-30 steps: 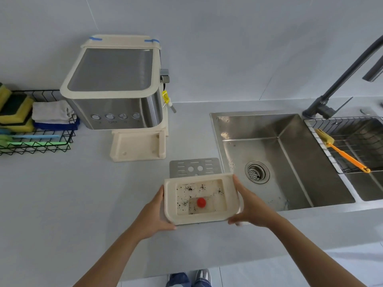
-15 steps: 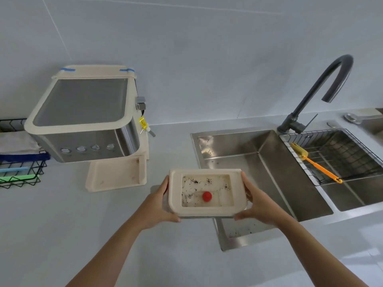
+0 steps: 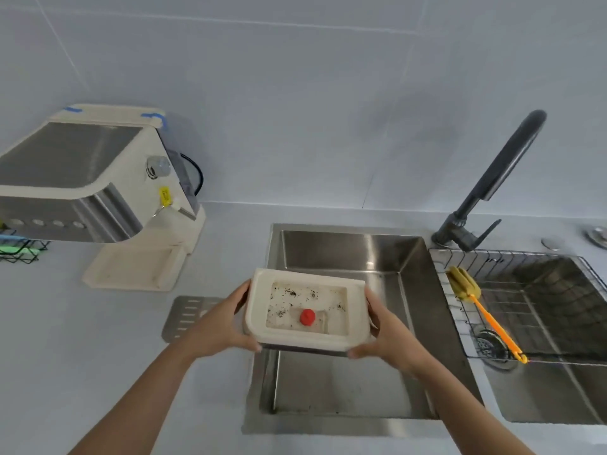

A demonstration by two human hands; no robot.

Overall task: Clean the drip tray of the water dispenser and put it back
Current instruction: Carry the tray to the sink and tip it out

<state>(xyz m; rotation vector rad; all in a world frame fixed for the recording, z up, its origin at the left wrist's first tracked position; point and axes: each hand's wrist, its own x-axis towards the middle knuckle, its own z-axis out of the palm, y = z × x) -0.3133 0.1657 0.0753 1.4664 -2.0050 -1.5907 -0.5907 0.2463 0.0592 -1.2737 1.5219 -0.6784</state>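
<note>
Drip tray [image 3: 356,313] is held above the sink [image 3: 345,251], at its left edge. It is gripped at both ends, with left hand [image 3: 223,326] and right hand [image 3: 391,336] fingers curled round it.

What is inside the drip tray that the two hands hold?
Inside the drip tray lie scattered dark specks and one round red piece near the middle front. The floor under that red piece is covered, so dirt there cannot be seen.
</note>
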